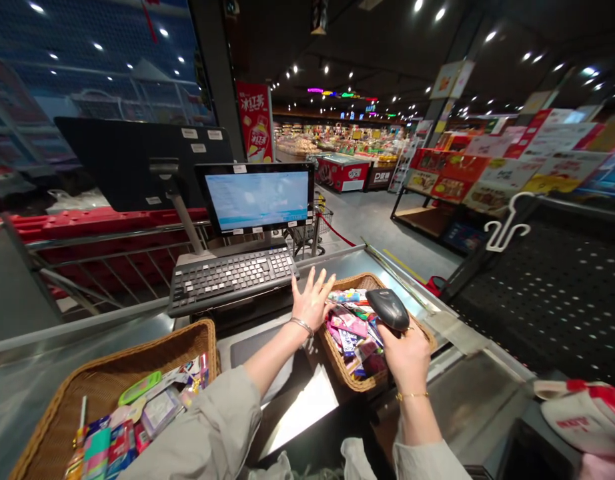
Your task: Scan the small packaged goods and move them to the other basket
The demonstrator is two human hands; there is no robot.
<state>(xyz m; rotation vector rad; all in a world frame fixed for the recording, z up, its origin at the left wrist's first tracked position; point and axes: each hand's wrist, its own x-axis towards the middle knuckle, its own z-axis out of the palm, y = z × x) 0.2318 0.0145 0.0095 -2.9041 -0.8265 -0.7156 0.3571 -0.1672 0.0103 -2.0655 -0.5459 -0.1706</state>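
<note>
My right hand [407, 357] is wrapped round the handle of a black barcode scanner [387, 308], whose head sits over the right wicker basket [360, 385]. Small packaged goods [350, 327] in pink, blue and white wrappers fill that basket. Between the keyboard [232, 277] and the basket's left rim, my left hand [311, 301] is stretched out with its fingers spread. Its thumb side is near the basket's goods; whether it touches them I cannot tell. Nothing shows in the left hand.
A lit monitor [260, 199] stands behind the keyboard, beside a second dark screen [142, 163] seen from behind. At front left is another wicker basket [207, 333] of small packets. To the right, a black perforated panel [552, 287] carries white hooks [507, 227].
</note>
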